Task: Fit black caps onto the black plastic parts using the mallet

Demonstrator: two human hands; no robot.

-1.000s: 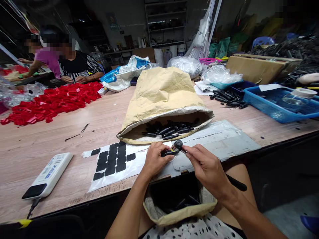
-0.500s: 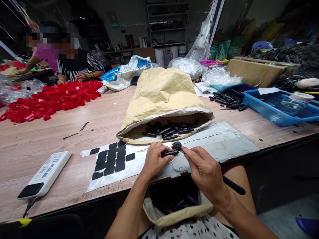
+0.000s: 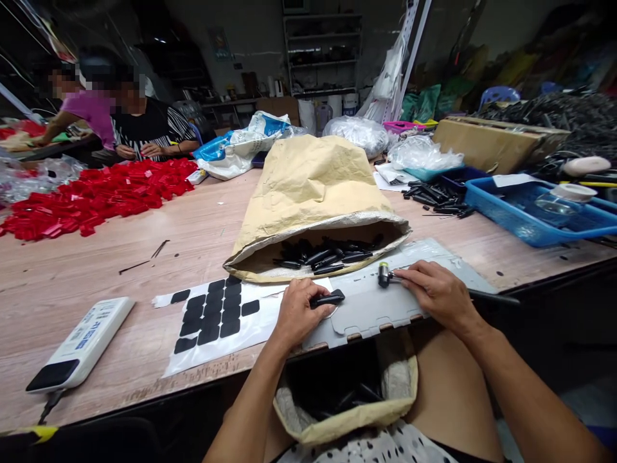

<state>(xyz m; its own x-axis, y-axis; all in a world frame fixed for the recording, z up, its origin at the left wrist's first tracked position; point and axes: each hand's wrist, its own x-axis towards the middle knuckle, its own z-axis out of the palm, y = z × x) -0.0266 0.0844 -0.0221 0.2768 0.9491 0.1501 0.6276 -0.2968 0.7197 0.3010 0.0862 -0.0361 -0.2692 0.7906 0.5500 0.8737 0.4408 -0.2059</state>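
Observation:
My left hand is closed around a small black plastic part, resting at the near table edge on a grey metal plate. My right hand lies on the same plate further right, fingers closed on the handle of a small mallet whose black head rests on the plate. Just behind stands a tan paper sack lying on its side, its mouth full of black parts. A white sheet with black square pads lies left of my left hand.
A second open sack with black parts sits in my lap below the table edge. A white remote-like device lies at the near left. Red parts are heaped far left by two seated people. A blue tray stands at right.
My right hand has moved the mallet away from the part to the right and lowered it onto the plate. My left hand still grips the black part, now lower.

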